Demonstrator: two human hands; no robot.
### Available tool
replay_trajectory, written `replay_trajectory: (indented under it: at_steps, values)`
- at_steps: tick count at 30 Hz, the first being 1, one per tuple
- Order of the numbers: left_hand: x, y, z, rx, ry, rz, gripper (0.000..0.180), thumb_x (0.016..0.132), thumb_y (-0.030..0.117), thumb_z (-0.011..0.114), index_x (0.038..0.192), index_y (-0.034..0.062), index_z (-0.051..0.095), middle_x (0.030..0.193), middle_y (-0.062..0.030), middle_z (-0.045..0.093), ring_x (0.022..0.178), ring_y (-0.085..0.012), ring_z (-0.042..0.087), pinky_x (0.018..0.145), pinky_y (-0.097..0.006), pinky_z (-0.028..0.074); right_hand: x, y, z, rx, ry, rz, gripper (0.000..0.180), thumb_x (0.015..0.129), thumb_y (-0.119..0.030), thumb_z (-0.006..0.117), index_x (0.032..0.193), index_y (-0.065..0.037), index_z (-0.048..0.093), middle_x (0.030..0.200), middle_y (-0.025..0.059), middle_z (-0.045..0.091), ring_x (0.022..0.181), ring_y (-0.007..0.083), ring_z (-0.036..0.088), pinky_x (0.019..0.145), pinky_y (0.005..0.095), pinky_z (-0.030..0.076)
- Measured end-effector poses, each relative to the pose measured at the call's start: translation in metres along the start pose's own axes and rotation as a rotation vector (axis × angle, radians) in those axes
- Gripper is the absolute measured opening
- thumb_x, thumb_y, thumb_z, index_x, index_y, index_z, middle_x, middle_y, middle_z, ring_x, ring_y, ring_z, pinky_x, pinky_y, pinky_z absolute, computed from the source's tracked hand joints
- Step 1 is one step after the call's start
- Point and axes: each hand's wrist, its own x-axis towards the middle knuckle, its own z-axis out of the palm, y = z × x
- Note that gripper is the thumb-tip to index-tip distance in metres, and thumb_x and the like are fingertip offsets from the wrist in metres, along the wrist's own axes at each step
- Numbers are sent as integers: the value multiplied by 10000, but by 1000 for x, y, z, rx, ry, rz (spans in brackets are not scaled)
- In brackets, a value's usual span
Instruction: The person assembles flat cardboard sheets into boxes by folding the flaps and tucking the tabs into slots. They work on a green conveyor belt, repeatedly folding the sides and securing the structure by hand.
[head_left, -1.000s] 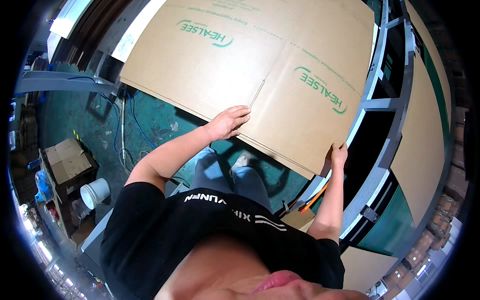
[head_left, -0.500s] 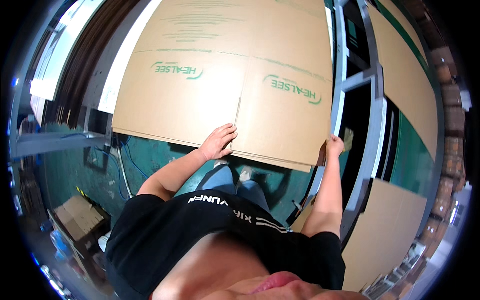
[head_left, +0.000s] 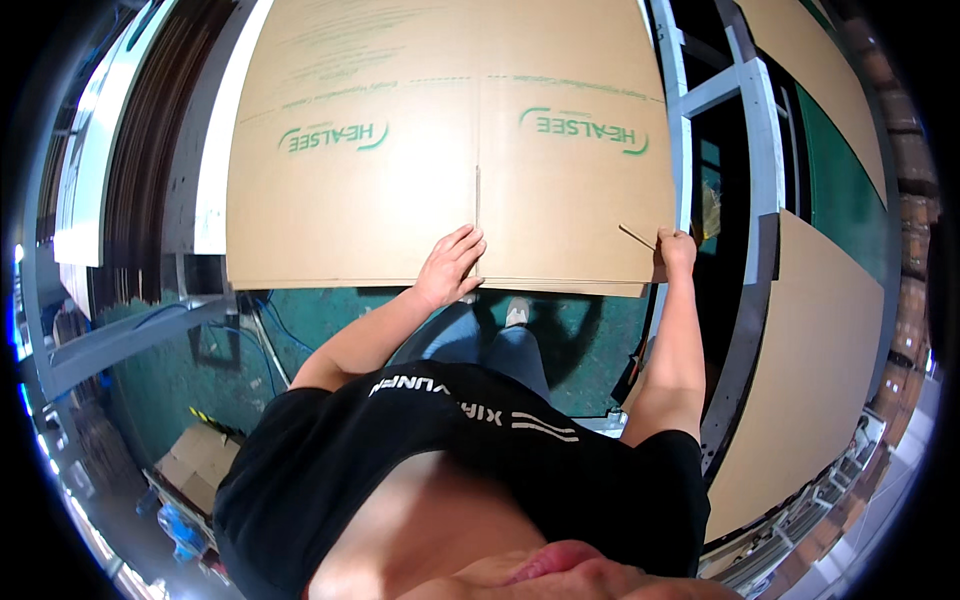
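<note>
A large flat sheet of brown cardboard with green print (head_left: 400, 200) lies in front of me, with at least one more sheet's edge showing under its near edge. My left hand (head_left: 452, 266) rests on it beside the slit (head_left: 478, 205) near the middle. Its fingers are stretched out, the thumb by the near edge. At the sheet's right edge, my right hand (head_left: 677, 250) is closed. A thin brown strip, which looks like cardboard (head_left: 637, 237), sticks out from its fingers over the sheet. The fingertips of that hand are partly hidden.
Right of the sheet runs a grey metal frame (head_left: 715, 92), with more cardboard (head_left: 810, 340) beyond it. Stacked brown sheets (head_left: 150, 150) stand at the left. Blue cables (head_left: 285, 325) lie on the green floor, and an open carton (head_left: 197, 462) sits behind on the left.
The view has shifted, and the sheet's near edge now lies straighter across. My right hand has moved up along the right edge, and the thin strip now shows in it. My left hand stays by the slit.
</note>
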Motion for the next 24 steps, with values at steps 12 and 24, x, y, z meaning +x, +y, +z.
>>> replay_trajectory:
  at_steps: [12, 24]
  values:
    - [-13, -19, -10, -67, -48, 103, 698, 746, 273, 744, 1332, -6, 488, 1427, -179, 446, 1364, -346, 370, 1096, -472, 333, -111, -88, -132, 86, 88, -167, 332, 867, -274, 675, 727, 11, 577, 632, 90, 583, 607, 164, 556, 604, 342, 449]
    - [-14, -5, -8, 0, -67, 85, 710, 736, 241, 733, 1346, -6, 468, 1442, -172, 429, 1368, -344, 358, 1113, -450, 329, -119, -11, -117, 468, -146, -369, 254, 869, -140, 632, 1069, 16, 629, 775, 47, 611, 689, 148, 561, 649, 298, 454]
